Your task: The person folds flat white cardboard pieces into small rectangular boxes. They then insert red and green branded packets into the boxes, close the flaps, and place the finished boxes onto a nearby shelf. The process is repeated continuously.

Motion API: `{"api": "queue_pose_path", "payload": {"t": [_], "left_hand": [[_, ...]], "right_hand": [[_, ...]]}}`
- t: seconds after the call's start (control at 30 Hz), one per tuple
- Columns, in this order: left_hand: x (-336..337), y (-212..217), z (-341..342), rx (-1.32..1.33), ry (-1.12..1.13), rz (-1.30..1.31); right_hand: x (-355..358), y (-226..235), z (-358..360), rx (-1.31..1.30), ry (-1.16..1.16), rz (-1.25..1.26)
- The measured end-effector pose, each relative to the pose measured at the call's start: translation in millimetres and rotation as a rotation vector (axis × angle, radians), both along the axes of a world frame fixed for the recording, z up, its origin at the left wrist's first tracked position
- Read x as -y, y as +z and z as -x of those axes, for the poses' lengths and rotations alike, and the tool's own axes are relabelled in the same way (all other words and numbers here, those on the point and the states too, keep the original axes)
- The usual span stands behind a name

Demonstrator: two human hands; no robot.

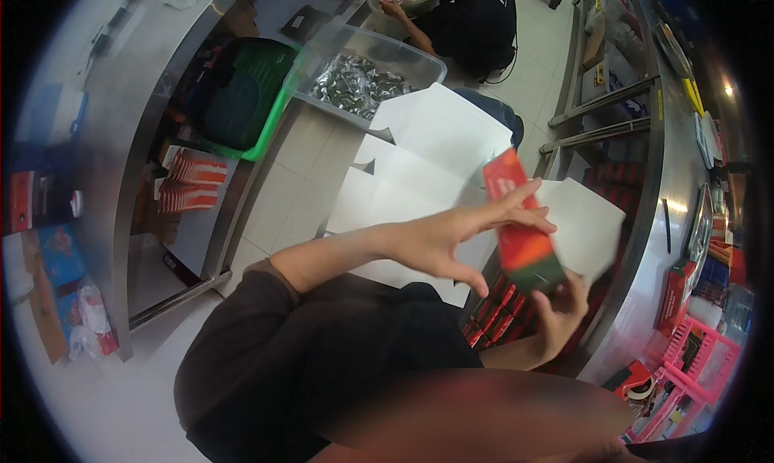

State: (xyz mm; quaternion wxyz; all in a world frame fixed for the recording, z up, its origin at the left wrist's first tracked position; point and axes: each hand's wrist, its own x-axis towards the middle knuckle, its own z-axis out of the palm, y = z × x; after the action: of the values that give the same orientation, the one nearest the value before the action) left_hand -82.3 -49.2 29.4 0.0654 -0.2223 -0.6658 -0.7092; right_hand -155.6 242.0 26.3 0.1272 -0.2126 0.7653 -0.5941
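Observation:
A small red and green box (512, 245) is tilted in front of me, slightly blurred. My right hand (564, 306) grips its lower green end between thumb and fingers. Over the box's upper part reaches my left hand (451, 237), its fingers stretched out and the thumb well apart; whether the fingertips touch the box I cannot tell. Below lies an opened white carton (411, 181) with its flaps spread. Rows of similar red boxes (500, 310) show beneath the held one, partly covered by my arms.
A clear plastic bin (403, 52) of small wrapped pieces stands ahead, with a green-rimmed crate (242, 92) to its left. Another person (476, 28) works beyond it over a bowl. Steel tables flank both sides; a pink basket (701, 358) sits on the right one.

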Motion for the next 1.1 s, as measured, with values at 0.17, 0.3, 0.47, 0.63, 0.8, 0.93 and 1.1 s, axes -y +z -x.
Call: {"api": "queue_pose_path", "payload": {"t": [0.17, 0.3, 0.47, 0.63, 0.8, 0.93, 1.1], "left_hand": [[9.9, -20.5, -9.1, 0.089, 0.558, 0.152], [14.7, -26.5, -18.1, 0.245, 0.479, 0.04], [7.7, -14.9, -16.5, 0.094, 0.122, 0.031], [3.2, -5.8, -11.6, 0.092, -0.204, -0.017], [21.6, -14.2, -19.5, -0.186, 0.29, 0.622], [25.9, -36.4, -27.4, -0.059, 0.493, 1.183], [20.1, -56.0, -48.9, 0.004, 0.318, 1.15]], "right_hand": [[0.2, -15.7, 1.0, -0.191, -0.053, 0.082], [-27.5, -4.6, -9.3, -0.302, -0.396, 0.313], [7.4, 6.4, -0.9, -0.358, -0.322, 0.101], [62.0, -6.8, 18.8, -0.259, -0.067, -0.028], [108.1, -28.0, -2.7, -0.49, -0.894, 0.135], [123.4, -3.2, -67.1, -0.676, -0.144, -0.199], [137.2, -25.2, -78.4, -0.288, 0.003, -0.219]]}}
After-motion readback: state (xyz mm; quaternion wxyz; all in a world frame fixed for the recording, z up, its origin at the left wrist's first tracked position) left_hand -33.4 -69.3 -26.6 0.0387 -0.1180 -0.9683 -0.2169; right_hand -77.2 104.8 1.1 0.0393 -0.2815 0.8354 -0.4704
